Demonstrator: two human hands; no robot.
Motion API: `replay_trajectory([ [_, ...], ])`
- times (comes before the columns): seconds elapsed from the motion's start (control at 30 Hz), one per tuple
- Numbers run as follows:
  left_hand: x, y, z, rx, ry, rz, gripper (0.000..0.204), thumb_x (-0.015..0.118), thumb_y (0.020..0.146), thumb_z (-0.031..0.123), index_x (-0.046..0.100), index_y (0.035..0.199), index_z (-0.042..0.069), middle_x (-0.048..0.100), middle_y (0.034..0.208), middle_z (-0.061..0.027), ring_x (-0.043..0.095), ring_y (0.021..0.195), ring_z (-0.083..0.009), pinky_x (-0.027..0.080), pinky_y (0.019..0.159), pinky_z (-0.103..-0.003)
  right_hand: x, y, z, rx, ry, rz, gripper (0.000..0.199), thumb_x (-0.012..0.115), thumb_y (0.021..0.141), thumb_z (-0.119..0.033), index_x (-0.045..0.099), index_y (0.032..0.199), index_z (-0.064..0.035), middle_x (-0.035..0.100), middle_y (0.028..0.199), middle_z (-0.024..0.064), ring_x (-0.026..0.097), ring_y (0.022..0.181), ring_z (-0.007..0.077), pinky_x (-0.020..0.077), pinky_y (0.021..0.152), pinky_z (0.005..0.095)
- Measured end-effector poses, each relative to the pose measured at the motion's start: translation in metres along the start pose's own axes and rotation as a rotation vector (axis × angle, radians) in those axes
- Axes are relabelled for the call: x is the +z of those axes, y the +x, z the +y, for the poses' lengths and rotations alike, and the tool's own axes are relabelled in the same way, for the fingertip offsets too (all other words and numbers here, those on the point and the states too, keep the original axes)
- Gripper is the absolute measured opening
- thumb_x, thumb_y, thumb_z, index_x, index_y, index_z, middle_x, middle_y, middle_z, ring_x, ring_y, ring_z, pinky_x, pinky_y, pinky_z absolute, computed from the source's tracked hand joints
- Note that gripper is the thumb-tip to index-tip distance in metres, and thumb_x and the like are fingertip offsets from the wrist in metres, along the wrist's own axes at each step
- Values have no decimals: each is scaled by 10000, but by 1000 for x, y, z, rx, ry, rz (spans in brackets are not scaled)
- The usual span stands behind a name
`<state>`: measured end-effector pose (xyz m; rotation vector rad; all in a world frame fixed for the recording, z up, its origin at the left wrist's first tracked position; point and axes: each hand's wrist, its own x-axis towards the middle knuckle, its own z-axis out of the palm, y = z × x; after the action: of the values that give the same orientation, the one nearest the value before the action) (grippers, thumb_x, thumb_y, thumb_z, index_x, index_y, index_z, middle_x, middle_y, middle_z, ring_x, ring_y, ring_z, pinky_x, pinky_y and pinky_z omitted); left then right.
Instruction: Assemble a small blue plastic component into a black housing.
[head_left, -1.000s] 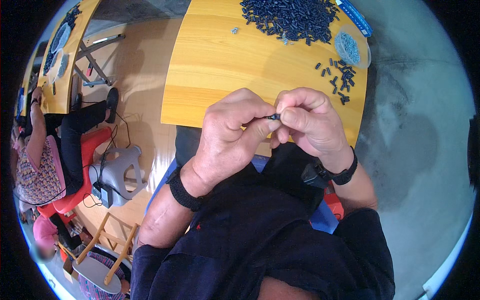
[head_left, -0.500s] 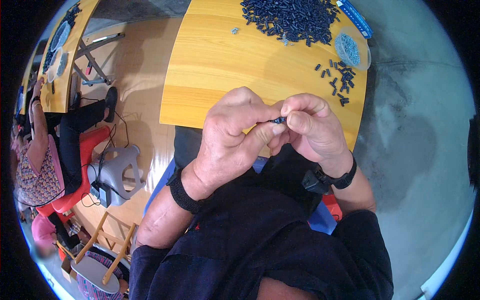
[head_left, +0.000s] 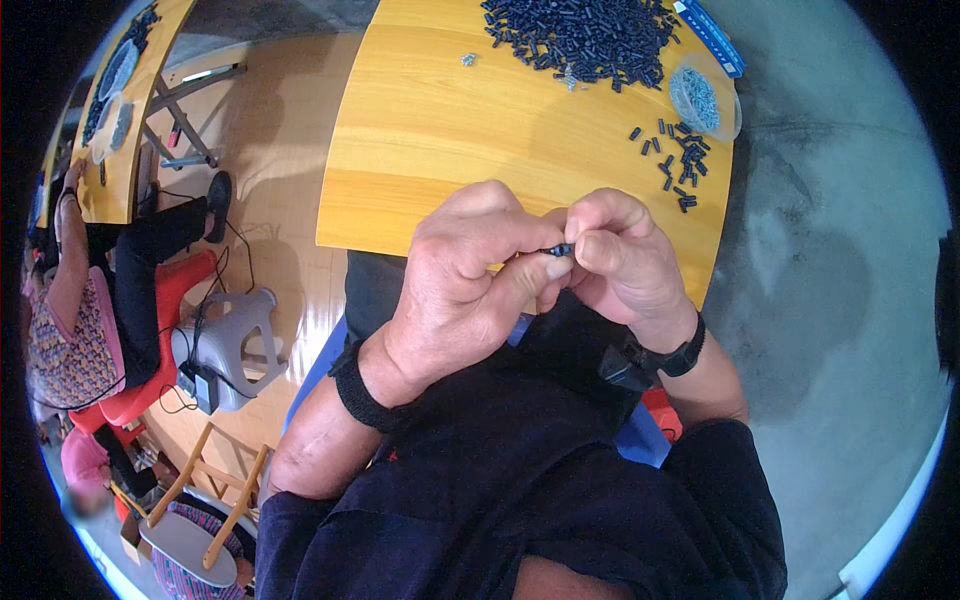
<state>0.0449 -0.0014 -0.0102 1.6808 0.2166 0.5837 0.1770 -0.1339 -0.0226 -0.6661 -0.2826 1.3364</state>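
Observation:
Just off the near edge of the yellow wooden table, my two hands meet over my lap. Between thumb and forefinger, my left hand pinches a small black plastic piece, mostly covered by the fingers. My right hand has its thumb and forefinger closed at the right end of that same piece. Beyond the right hand lies a small scatter of black cylindrical pieces. A clear tub of small silvery screws stands behind them.
A large heap of black pieces covers the table's far side, beside a blue box. A few loose screws lie left of it. At left, another person sits at a second table, near a grey stool.
Both hands have dropped very slightly, still pinching the black piece together. The piece shows a little differently between the fingertips.

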Motion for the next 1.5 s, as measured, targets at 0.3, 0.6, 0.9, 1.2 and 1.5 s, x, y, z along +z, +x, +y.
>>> replay_trajectory([
  [0.3,-4,1,2,-3,-48,-80,137,720,771,2,692,902,32,580,728,-47,546,651,-152,419,586,-280,-5,3,-3,41,-41,-104,112,644,880,-47,618,966,19,647,891,191,690,755,299,616,645,403],
  [0.6,-7,7,7,-60,-84,-99,152,728,765,17,698,912,35,570,711,-41,516,628,-140,396,568,-276,-2,9,-1,-69,-25,-160,131,666,853,-19,600,964,2,647,894,190,683,756,273,612,647,378],
  [0.9,-18,12,6,-51,-53,-219,188,753,733,52,711,917,40,584,689,-32,515,658,-151,394,587,-289,4,9,1,-22,-44,-100,241,701,837,-56,493,949,-8,634,878,140,680,761,240,607,643,373],
  [1.2,-22,12,12,28,50,-276,172,736,709,34,716,877,64,589,656,-2,479,638,-155,389,589,-295,-3,7,2,36,-88,-111,325,759,802,-133,482,927,-17,633,911,129,677,702,213,596,639,327],
  [1.5,-16,8,9,69,93,-171,165,703,710,-14,702,861,52,576,682,-34,487,619,-173,383,565,-302,3,7,5,168,-7,-121,401,741,831,-225,538,1062,34,631,919,123,674,723,207,569,631,299],
])
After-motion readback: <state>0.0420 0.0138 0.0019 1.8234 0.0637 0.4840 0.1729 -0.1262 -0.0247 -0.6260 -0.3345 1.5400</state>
